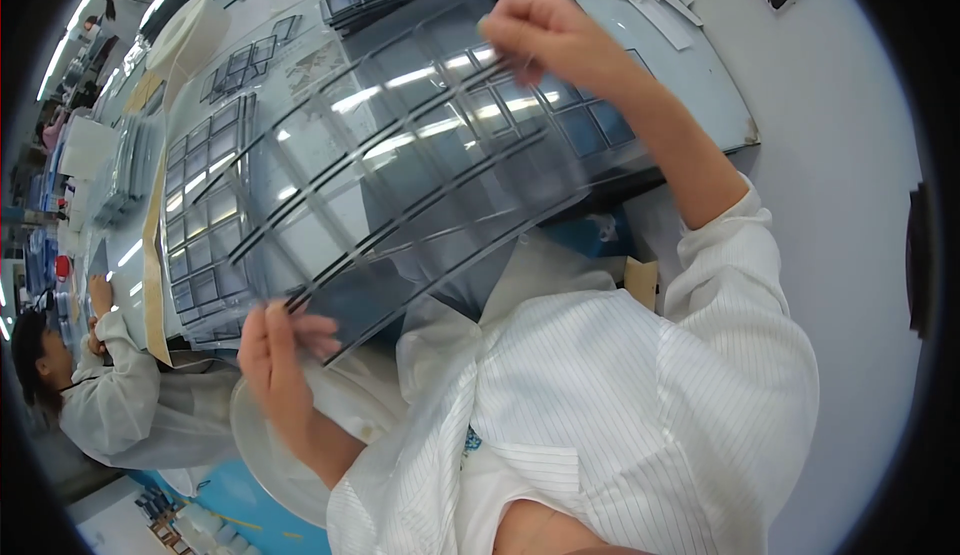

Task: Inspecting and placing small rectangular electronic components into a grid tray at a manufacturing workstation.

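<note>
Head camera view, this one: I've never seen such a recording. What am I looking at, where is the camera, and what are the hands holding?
The camera sits on a person's head and looks down through a fisheye lens, so straight edges bend near the rim. The white striped sleeves belong to the wearer. There is no machine here, only bare hands.

The left hand grips the lower corner of a clear plastic tray sheet with rows of square pockets and dark ribs. The right hand pinches its upper edge, so the sheet is held up, tilted, in front of the body.

Behind it lies a grey worktable with more pocketed trays stacked on it. At the left edge, a co-worker in similar white clothing sits at the table.
</note>
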A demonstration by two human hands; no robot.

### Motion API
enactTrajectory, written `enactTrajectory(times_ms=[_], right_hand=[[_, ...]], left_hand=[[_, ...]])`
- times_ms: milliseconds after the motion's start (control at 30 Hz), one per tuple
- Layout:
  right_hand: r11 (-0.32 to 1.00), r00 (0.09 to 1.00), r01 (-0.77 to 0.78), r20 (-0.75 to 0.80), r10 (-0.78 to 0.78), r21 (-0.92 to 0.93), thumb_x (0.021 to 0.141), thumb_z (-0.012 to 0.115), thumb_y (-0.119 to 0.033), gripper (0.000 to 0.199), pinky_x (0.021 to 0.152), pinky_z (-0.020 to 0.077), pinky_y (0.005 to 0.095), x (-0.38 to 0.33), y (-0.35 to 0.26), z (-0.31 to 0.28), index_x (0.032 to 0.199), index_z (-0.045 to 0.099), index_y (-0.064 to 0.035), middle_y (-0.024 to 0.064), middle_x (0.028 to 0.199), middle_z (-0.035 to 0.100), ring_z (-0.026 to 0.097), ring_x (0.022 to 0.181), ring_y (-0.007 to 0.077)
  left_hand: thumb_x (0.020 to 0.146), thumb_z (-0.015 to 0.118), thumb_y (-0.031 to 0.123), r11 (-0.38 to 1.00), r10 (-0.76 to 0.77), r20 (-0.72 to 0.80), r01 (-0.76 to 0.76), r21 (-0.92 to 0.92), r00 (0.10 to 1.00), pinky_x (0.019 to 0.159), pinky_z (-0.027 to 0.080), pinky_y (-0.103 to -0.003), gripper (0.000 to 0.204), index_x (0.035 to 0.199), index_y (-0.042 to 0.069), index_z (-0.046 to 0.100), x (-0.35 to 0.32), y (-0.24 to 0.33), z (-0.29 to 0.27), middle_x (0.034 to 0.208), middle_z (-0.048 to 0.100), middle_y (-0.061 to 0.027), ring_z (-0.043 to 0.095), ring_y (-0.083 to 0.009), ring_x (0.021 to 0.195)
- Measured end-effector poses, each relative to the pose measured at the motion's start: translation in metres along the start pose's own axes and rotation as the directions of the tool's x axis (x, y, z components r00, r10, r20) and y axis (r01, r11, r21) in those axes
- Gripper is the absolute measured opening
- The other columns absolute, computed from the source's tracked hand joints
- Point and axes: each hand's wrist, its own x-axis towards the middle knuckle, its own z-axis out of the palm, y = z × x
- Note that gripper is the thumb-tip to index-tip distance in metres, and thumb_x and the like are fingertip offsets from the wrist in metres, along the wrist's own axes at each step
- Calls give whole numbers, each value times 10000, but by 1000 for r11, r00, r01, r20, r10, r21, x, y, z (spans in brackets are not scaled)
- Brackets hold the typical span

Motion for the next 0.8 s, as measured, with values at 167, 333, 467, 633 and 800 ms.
enactTrajectory(times_ms=[167, 333, 467, 633, 800], right_hand=[[991, 980, -21, -199, -6, -129, 960, 588, -289, 214, 448, 306, 166, -1, 43, -91, 892, 610, -87, -71, 625, 473, 418, 508, 1], [960, 945, -139, -323, 55, -244, 953, 605, -305, 237, 439, 243, 174, -18, 86, -143, 865, 623, -85, -85, 596, 437, 349, 492, -7], [949, 933, -211, -339, 124, -234, 952, 606, -308, 237, 437, 231, 179, -30, 113, -167, 870, 627, -86, -96, 590, 426, 335, 493, -9], [945, 932, -240, -327, 160, -221, 926, 633, -335, 282, 462, 269, 194, -27, 126, -180, 855, 634, -62, -82, 603, 462, 377, 530, 4], [951, 937, -221, -318, 145, -216, 927, 635, -327, 286, 468, 275, 197, -22, 138, -182, 866, 639, -48, -80, 612, 469, 379, 533, 6]], left_hand=[[979, 543, 225, 999, -24, 374, 39, -32, 927, 486, 402, -204, 295, 858, -29, 632, 48, 12, 80, 632, 630, -63, 558, -96, 515], [933, 604, 285, 962, -16, 454, -111, 251, 891, 482, 394, -276, 350, 726, 3, 636, 85, 1, 146, 545, 575, -56, 552, -115, 499], [925, 605, 334, 864, 82, 471, -298, 407, 878, 502, 405, -326, 398, 708, 1, 624, 85, -2, 170, 552, 575, -91, 555, -200, 493], [922, 595, 394, 748, 185, 416, -403, 528, 890, 514, 409, -385, 440, 688, 22, 619, 87, -6, 186, 572, 574, -115, 554, -309, 541], [924, 587, 400, 659, 196, 411, -430, 617, 890, 518, 414, -411, 452, 667, 29, 588, 87, -6, 195, 573, 557, -133, 557, -338, 562]])
